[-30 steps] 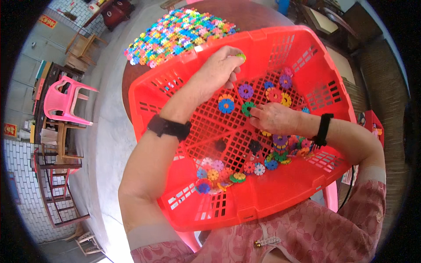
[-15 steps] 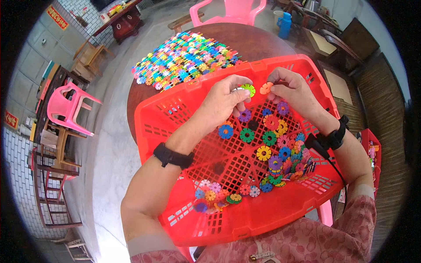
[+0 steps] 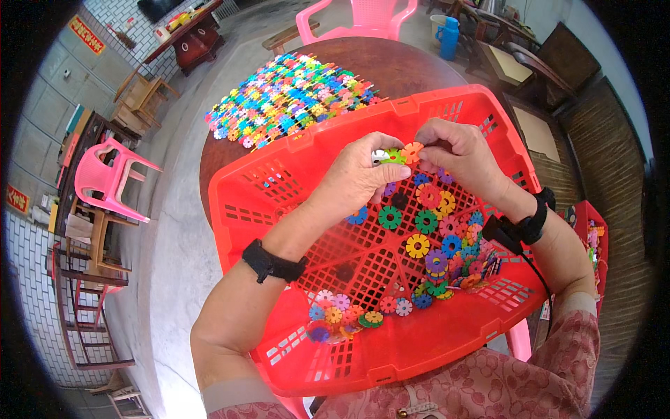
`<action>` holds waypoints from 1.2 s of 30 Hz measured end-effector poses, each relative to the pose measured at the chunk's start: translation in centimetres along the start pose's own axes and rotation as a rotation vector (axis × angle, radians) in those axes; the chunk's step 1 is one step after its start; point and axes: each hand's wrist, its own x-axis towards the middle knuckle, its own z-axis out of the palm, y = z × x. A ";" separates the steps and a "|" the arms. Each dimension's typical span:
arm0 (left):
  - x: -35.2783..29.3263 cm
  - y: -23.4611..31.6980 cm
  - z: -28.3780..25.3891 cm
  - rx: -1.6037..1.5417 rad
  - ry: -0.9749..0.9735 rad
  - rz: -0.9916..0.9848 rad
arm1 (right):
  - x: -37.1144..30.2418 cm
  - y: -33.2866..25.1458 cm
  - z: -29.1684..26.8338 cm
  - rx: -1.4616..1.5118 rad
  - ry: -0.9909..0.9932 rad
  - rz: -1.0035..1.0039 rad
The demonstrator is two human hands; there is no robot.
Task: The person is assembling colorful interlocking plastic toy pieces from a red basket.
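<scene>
Fingers of left hand [image 3: 359, 174] and right hand [image 3: 457, 153] pinch joined snowflake discs [image 3: 399, 154] above red basket [image 3: 279, 188].

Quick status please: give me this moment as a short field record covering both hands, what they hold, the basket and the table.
left hand: over the red basket, pinching a green disc
right hand: pinching an orange disc against the green one
basket contents: loose coloured discs, mostly toward its right side and near edge
table: round, brown; mat of joined discs beyond the basket
wrists: dark band on each
</scene>
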 end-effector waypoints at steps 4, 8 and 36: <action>-0.3 0.8 0.2 0.051 -0.006 -0.022 | -0.1 -0.6 -0.2 0.018 -0.031 0.037; -0.2 0.8 0.6 0.148 0.047 0.034 | -0.2 -1.5 -0.3 0.007 -0.051 0.071; 1.5 -0.3 -2.0 1.131 0.198 0.365 | -1.6 3.4 3.0 -0.352 -0.467 -0.214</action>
